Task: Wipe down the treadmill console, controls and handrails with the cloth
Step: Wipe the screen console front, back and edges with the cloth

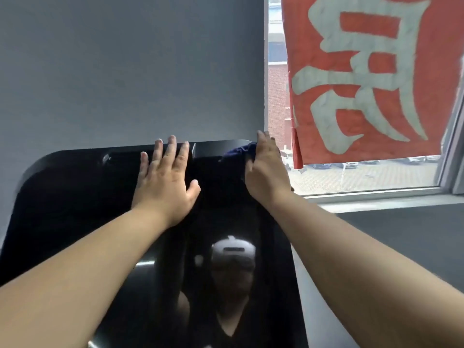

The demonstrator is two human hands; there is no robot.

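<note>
While the left hand (164, 178) lies flat, fingers spread, on the glossy black treadmill console (75, 197), the right hand (265, 169) grips a dark blue cloth (237, 153) at its top edge.

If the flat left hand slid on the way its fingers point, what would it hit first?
Likely the plain grey wall beyond the glossy black treadmill console, whose top edge the left hand reaches; depth is unclear.

A glossy black console (75, 209), smooth as glass, mirrors the room. A soft, dark blue cloth (237, 150) bunches at its top edge. Behind, a matt grey wall (125, 71) and a worn red fabric banner (364, 71).
</note>
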